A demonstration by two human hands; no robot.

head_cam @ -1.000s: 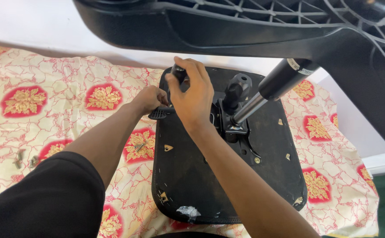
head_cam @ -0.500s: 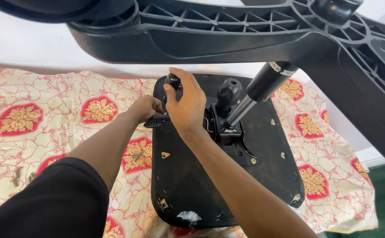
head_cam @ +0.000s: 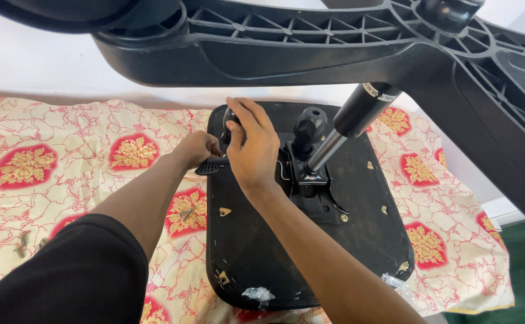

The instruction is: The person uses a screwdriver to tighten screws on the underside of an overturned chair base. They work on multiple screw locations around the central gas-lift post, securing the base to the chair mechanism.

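Sleeve (head_cam: 76, 276), black, fills the near left corner, the left arm running from it toward the middle. Seat (head_cam: 301, 240), a black chair seat turned underside up, lies on a red-and-cream patterned cloth (head_cam: 64, 180); torn plastic sticks to its near edge. A few screws (head_cam: 22, 243) lie on the cloth at the left, well apart from the seat. Left hand (head_cam: 195, 149) rests at the seat's left edge, fingers curled on a black lever (head_cam: 209, 167) that juts out there. Right hand (head_cam: 251, 150) sits just beside it, over the seat, fingers closed around a black knob (head_cam: 229, 117). Right of the hands, the mechanism plate (head_cam: 310, 180) is fixed to the seat, and the gas cylinder (head_cam: 346, 132) rises from it up to the black star base (head_cam: 310, 42) at the far top.
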